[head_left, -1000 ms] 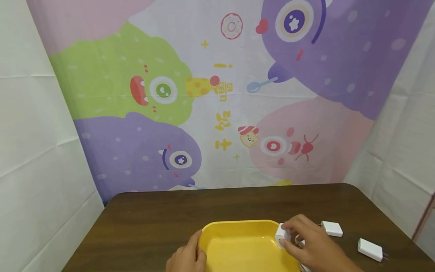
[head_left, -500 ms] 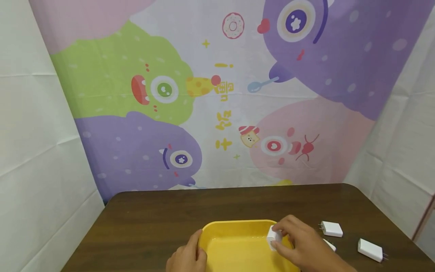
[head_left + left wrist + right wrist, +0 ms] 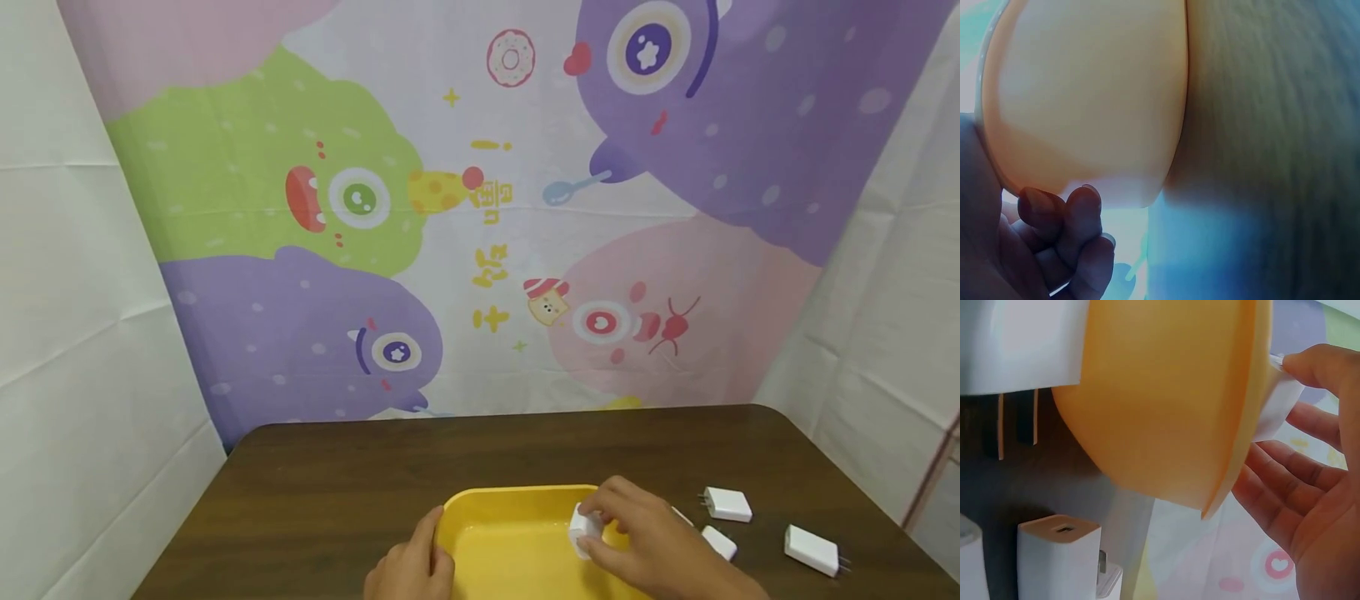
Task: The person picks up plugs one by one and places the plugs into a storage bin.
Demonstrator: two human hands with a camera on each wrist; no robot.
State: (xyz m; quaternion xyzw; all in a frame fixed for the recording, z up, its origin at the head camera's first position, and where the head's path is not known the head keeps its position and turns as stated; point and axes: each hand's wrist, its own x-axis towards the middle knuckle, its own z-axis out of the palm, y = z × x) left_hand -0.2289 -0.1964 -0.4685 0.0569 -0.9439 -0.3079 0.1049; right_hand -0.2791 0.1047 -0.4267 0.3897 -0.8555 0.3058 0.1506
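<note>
My right hand (image 3: 637, 537) pinches a white charger plug (image 3: 583, 531) between thumb and fingers, above the right part of a yellow tray (image 3: 517, 550). In the right wrist view the held charger (image 3: 1280, 403) shows beyond the tray's edge, partly hidden by it. My left hand (image 3: 412, 567) grips the tray's left rim. Its fingers (image 3: 1082, 212) curl against the tray wall in the left wrist view. Right of the tray lie several more white chargers, among them a far one (image 3: 727, 504), a right one (image 3: 812, 550) and one beside my right forearm (image 3: 718, 542).
All this rests on a dark brown wooden table (image 3: 315, 500). Behind it hangs a cloth (image 3: 495, 375) printed with cartoon monsters, with white cloth walls at both sides. A charger with a port (image 3: 1060, 550) stands out in the right wrist view.
The right hand has carried the charger leftward from the tray's right rim to over its inside. Chargers behind that hand have come into view. The left hand stays on the rim.
</note>
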